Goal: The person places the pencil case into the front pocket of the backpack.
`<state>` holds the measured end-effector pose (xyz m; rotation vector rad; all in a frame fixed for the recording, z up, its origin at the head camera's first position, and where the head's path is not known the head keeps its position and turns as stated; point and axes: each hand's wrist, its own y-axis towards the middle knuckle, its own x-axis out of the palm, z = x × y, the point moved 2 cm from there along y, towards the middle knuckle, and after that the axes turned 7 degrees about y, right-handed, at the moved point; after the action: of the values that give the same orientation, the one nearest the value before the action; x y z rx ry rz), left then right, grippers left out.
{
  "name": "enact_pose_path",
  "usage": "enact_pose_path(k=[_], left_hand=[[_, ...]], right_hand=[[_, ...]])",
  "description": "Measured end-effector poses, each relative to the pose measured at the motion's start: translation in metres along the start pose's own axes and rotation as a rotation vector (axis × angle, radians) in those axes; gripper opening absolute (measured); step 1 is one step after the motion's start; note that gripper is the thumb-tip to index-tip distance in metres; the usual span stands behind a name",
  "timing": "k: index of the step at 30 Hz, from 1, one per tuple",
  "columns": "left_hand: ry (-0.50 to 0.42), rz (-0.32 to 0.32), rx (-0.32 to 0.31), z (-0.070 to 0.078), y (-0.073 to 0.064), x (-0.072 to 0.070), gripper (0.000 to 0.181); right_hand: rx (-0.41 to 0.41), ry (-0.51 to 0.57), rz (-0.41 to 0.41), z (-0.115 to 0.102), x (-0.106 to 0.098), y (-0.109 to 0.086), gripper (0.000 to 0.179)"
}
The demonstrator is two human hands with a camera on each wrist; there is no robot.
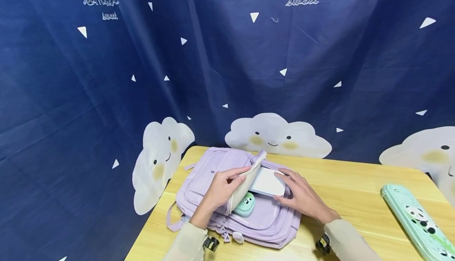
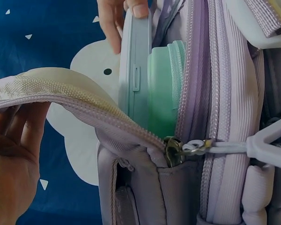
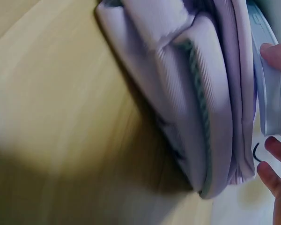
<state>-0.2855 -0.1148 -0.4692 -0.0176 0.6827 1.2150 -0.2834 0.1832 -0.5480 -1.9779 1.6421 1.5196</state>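
A lilac backpack (image 1: 227,162) lies on the table with its front pocket unzipped. My left hand (image 1: 217,190) pinches the edge of the pocket's cream-lined flap (image 1: 245,188) and holds it raised. With thumb and fingers, my right hand (image 1: 305,196) grips a flat box (image 1: 268,183), white on its face and pale blue at the side. That box stands partly in the pocket opening, above a small mint-green panda case (image 1: 245,205). In the left wrist view, the box (image 2: 135,65) and green case (image 2: 161,89) sit side by side behind the zip. The pocket's bottom is hidden.
A long mint-green panda pencil case (image 1: 419,221) lies at the table's right. White charms (image 1: 238,237) hang from the backpack's zips at its near side. Behind the wooden table (image 1: 341,182) hangs a dark blue curtain (image 1: 227,55) printed with clouds.
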Motion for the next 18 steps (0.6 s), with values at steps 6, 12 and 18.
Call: enact_pose_path(k=[6, 12, 18], left_hand=[[0.000, 0.001, -0.016, -0.001, 0.000, 0.001, 0.033], [0.014, -0.008, -0.020, 0.000, 0.000, 0.003, 0.032], [0.012, -0.010, -0.017, 0.001, 0.001, 0.005, 0.032]], right_hand=[[-0.002, -0.012, 0.009, 0.008, -0.005, -0.008, 0.076], [-0.012, -0.024, 0.024, 0.012, -0.003, -0.011, 0.076], [-0.024, -0.036, 0.051, 0.008, 0.000, -0.010, 0.078]])
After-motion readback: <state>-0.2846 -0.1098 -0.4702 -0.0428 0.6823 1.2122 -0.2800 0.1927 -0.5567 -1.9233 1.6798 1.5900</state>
